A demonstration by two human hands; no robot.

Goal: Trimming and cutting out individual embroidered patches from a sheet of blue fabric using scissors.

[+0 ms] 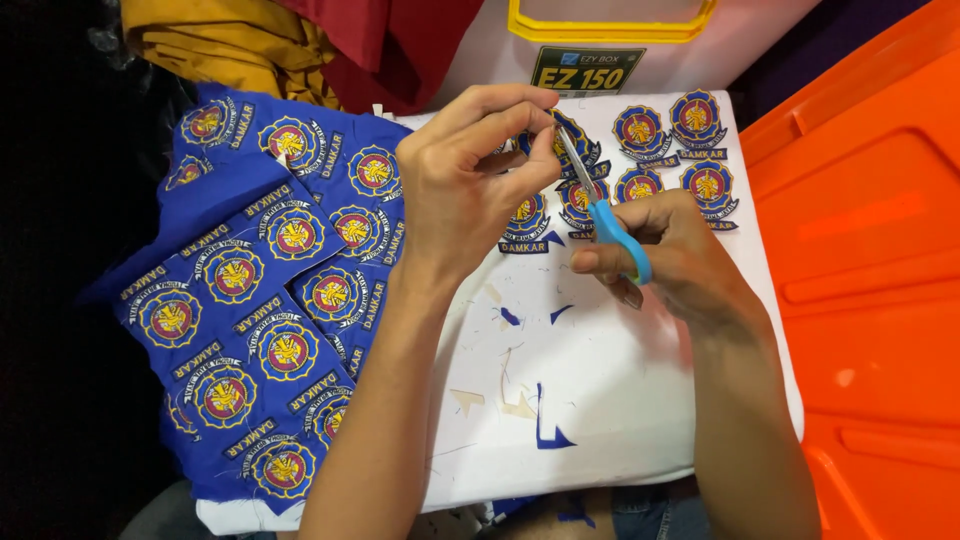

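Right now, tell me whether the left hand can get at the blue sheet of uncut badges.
Probably yes: the left hand pinches a badge, but the blue sheet lies uncovered right beside its forearm.

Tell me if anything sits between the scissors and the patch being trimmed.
Nothing visible. The right hand holds the blue-handled scissors, whose blades reach the patch pinched in the left hand.

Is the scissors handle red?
No, the scissors in the right hand have a light blue handle, while the left hand pinches a patch at the blades.
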